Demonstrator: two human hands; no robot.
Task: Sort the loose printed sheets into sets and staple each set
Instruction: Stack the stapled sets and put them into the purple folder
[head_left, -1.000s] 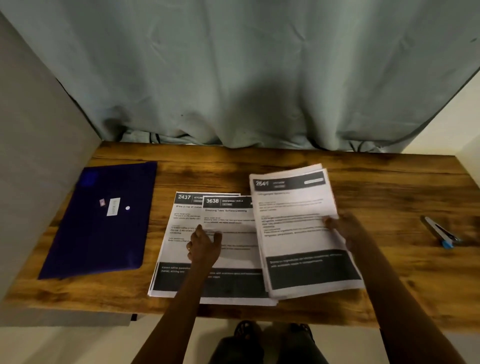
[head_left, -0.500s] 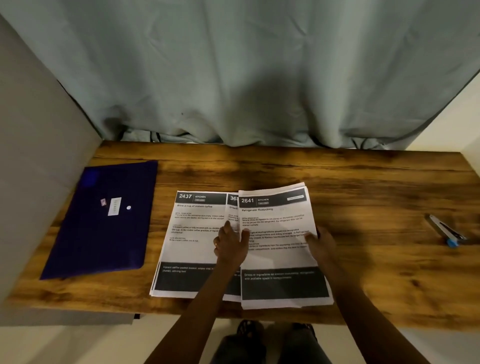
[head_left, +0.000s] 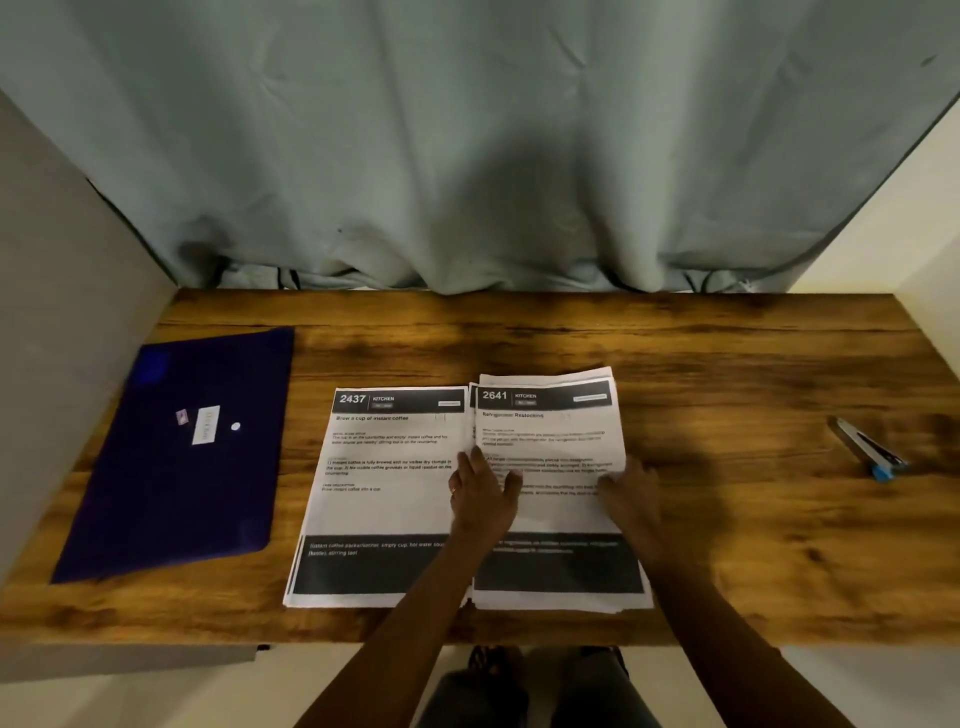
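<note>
Stack (head_left: 550, 441) shifted left, now touching the 2437 sheet's (head_left: 389, 467) right edge.
Left grip (head_left: 480, 499) lies flat on the stack's left edge; right grip (head_left: 631, 493) on its right, hold unclear.

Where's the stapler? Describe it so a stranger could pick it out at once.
Start at the wooden table before the grey curtain. Go to its right end, well clear of the sheets: the stapler lies there alone, at a slant. It is the only slim silvery thing, blue at its near tip; everything else is flat paper or the dark folder at the left.
</note>
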